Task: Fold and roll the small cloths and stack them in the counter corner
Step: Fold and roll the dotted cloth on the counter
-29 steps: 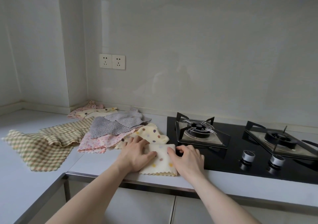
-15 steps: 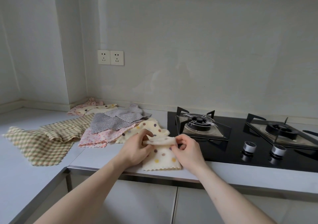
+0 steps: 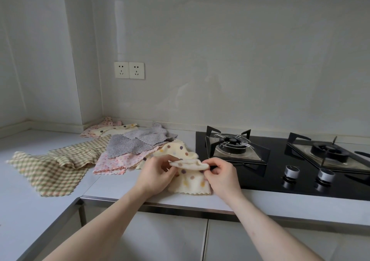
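The person stands at the worktop [image 3: 112, 188] and holds a cream cloth with coloured dots [image 3: 190, 177] near its front edge. The left hand [image 3: 155, 173] pinches the far edge of the cloth at one end, and the right hand [image 3: 220, 172] pinches the same edge at the other end. This edge is lifted and turned toward the person, while the near scalloped edge lies flat on the surface. I think the two hands hold it so to keep the roll even across its width as they begin it.

The other cloths wait just behind and to the left: a pink one [image 3: 114, 162], two grey ones [image 3: 128, 144], a green checked one [image 3: 48, 166], and some more near the corner [image 3: 108, 129], where the wall turns. It seems no finished roll stands there yet.

To the right is a black gas stove [image 3: 280, 160] with two knobs. The wall is pale and plain, with a double socket [image 3: 129, 70].
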